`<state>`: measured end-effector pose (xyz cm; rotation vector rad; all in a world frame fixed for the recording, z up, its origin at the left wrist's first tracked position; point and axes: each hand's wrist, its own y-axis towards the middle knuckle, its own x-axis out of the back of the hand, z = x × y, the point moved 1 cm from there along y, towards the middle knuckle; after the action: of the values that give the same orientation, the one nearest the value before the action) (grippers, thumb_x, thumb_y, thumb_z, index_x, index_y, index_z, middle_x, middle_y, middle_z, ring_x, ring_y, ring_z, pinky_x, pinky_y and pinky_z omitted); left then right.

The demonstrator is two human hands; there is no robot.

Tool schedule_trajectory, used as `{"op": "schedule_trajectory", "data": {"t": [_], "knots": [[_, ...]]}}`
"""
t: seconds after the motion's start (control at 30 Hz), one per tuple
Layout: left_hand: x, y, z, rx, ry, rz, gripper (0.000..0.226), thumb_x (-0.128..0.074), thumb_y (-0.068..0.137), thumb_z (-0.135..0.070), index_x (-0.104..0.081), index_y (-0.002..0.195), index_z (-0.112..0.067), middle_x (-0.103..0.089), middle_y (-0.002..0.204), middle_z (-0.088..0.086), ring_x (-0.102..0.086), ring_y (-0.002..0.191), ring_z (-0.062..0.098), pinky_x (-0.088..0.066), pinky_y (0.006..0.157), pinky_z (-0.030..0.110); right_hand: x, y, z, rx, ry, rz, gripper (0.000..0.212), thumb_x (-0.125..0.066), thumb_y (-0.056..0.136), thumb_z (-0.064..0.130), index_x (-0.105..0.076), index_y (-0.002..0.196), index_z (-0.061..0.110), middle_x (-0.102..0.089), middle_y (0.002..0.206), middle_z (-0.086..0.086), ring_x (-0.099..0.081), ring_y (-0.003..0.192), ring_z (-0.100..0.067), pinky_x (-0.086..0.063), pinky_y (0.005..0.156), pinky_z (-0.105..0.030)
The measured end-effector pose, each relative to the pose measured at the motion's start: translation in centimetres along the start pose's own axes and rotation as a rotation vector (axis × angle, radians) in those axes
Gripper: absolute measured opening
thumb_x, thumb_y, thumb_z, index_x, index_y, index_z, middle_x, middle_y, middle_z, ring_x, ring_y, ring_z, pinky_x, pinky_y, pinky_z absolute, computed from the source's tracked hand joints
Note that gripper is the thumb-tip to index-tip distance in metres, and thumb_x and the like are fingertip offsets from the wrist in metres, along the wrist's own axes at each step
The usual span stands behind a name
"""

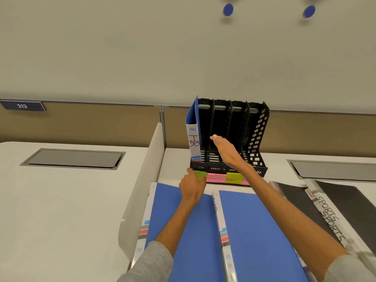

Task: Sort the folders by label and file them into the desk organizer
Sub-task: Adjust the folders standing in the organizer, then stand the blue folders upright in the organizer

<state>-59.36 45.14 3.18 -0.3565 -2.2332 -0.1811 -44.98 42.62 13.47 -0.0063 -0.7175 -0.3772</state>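
Black perforated plastic forms the desk organizer [230, 139], which stands upright at 12 o'clock on the white desk [278, 163], backed against a tan panel. Its leftmost slot holds the blue HR folder [194, 129], standing on end with the spine label facing the person; the other slots look empty. Along the organizer's front lip run a green sticky note [200, 175], a pink sticky note [216, 178] and a yellow-green sticky note [234, 179], whose writing is too small to read. The left hand [192, 186] sits at the organizer's 7 o'clock corner, fingers curled and pinching the green sticky note. The right hand [225, 151] reaches over the front lip into the second slot, fingers straight and held together, holding nothing; its forearm crosses and hides part of the yellow-green note. At 6 o'clock two blue folders lie flat side by side, the left blue folder [183, 231] under the left arm and the middle blue folder [258, 231] under the right arm. At 4 o'clock lie the black SPORTS folders [329, 218], overlapping, spines angled. A white partition [142, 180] walls off the desk at 9 o'clock, with a grey cable hatch [73, 158] beyond it and a second hatch [335, 169] at 3 o'clock. A 213 sign [22, 106] hangs at 10 o'clock.
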Motion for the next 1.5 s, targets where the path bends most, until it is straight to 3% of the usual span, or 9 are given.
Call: {"op": "schedule_trajectory", "data": {"t": [0.17,0.4,0.67,0.77,0.87,1.0,1.33,1.43,1.5], "knots": [[-0.3,-3.0,0.4,-0.055,-0.025,0.01,0.054,-0.054,0.097,-0.038,-0.038,0.136,-0.006,-0.062,0.124,0.013,-0.061,0.11,0.029,-0.05,0.087,0.037,-1.0,-4.7,-3.7,-0.095,0.041,-0.009,0.054,-0.026,0.103,0.052,-0.056,0.127,0.015,-0.058,0.124,-0.005,-0.053,0.118,-0.02,-0.035,0.09,-0.027],[-2.1,-7.3,1.4,-0.027,-0.039,0.053,0.049,-0.045,0.101,-0.04,-0.042,0.134,-0.004,-0.066,0.116,0.017,-0.063,0.107,0.032,-0.05,0.085,0.038,-2.2,-10.9,-8.2,-0.172,0.055,0.009,0.053,-0.031,0.104,0.045,-0.055,0.127,0.004,-0.058,0.131,-0.013,-0.054,0.118,-0.026,-0.04,0.097,-0.034],[-4.6,-11.8,1.3,-0.005,0.064,0.075,0.049,-0.039,0.101,-0.045,-0.045,0.127,-0.003,-0.066,0.113,0.015,-0.062,0.105,0.033,-0.046,0.084,0.039,-3.0,-17.1,-14.1,-0.34,0.0,0.007,0.04,-0.037,0.102,0.049,-0.056,0.115,0.016,-0.053,0.114,-0.001,-0.05,0.105,-0.017,-0.042,0.097,-0.039],[-5.8,-12.9,1.1,0.053,0.082,0.147,0.057,-0.041,0.098,-0.052,-0.049,0.126,-0.002,-0.062,0.118,0.016,-0.059,0.111,0.034,-0.045,0.089,0.041,-2.6,-19.1,-15.6,-0.32,-0.052,0.01,0.032,-0.042,0.1,0.049,-0.053,0.097,0.02,-0.051,0.1,-0.002,-0.051,0.095,-0.017,-0.044,0.088,-0.037],[-7.3,-13.8,0.5,0.081,0.126,0.221,0.064,-0.044,0.093,-0.061,-0.06,0.108,-0.002,-0.057,0.12,0.017,-0.056,0.113,0.034,-0.046,0.092,0.042,-2.0,-20.5,-16.5,-0.328,-0.08,-0.002,0.04,-0.046,0.1,0.045,-0.062,0.113,0.011,-0.06,0.117,-0.007,-0.056,0.11,-0.022,-0.047,0.098,-0.042],[-8.7,-14.6,-0.3,0.125,0.124,0.267,0.064,-0.053,0.088,-0.062,-0.062,0.111,-0.002,-0.046,0.135,0.02,-0.049,0.12,0.035,-0.046,0.095,0.044,-1.9,-22.0,-17.1,-0.316,-0.112,0.001,0.041,-0.05,0.099,0.043,-0.06,0.123,0.012,-0.057,0.13,-0.006,-0.053,0.12,-0.022,-0.043,0.104,-0.044],[-9.8,-15.9,-2.0,0.289,-0.228,0.145,0.043,-0.07,0.085,-0.03,-0.057,0.112,0.0,-0.064,0.114,0.014,-0.063,0.103,0.03,-0.053,0.082,0.036,-1.5,-24.0,-19.1,-0.313,-0.019,-0.007,0.036,-0.047,0.101,0.041,-0.062,0.118,0.013,-0.057,0.127,-0.004,-0.053,0.117,-0.021,-0.04,0.106,-0.043],[-8.9,-15.7,-1.8,0.431,-0.512,0.065,0.031,-0.075,0.081,-0.018,-0.062,0.104,-0.001,-0.069,0.103,0.014,-0.07,0.084,0.025,-0.059,0.073,0.037,-1.2,-24.1,-19.2,-0.325,0.026,-0.019,0.037,-0.043,0.102,0.043,-0.063,0.11,0.013,-0.059,0.12,-0.004,-0.055,0.112,-0.023,-0.041,0.103,-0.043],[-8.1,-15.5,-1.8,0.511,-0.714,0.055,0.021,-0.077,0.08,-0.015,-0.063,0.09,-0.003,-0.068,0.085,0.011,-0.066,0.059,0.014,-0.054,0.052,0.026,-1.1,-24.2,-19.3,-0.328,0.049,-0.006,0.039,-0.041,0.102,0.043,-0.063,0.11,0.013,-0.059,0.119,-0.004,-0.054,0.111,-0.023,-0.04,0.104,-0.042]]}}
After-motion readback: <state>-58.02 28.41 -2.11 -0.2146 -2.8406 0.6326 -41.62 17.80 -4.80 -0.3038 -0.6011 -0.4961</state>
